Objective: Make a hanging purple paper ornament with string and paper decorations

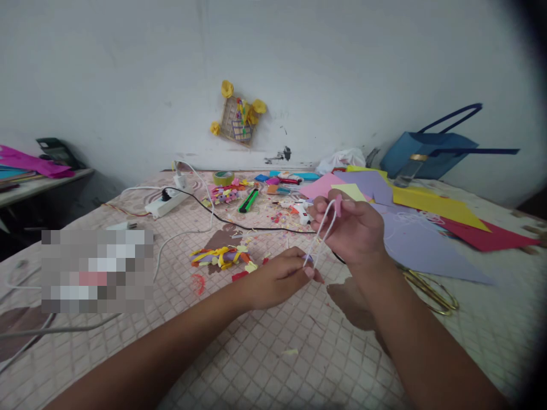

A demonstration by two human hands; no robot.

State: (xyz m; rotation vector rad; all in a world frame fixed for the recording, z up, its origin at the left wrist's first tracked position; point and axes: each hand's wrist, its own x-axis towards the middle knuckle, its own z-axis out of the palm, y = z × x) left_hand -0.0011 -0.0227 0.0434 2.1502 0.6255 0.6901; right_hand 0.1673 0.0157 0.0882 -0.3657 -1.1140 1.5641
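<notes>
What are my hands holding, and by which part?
A white string: your left hand pinches its lower part, your right hand its upper bend, along with a small pink piece.

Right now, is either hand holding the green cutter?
No, the green cutter lies on the tablecloth, beyond the left hand and right hand.

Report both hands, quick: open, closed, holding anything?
Left hand: closed, pinching the lower ends of a looped thin white string.
Right hand: closed, pinching a small pink piece at the string's upper bend.
</notes>
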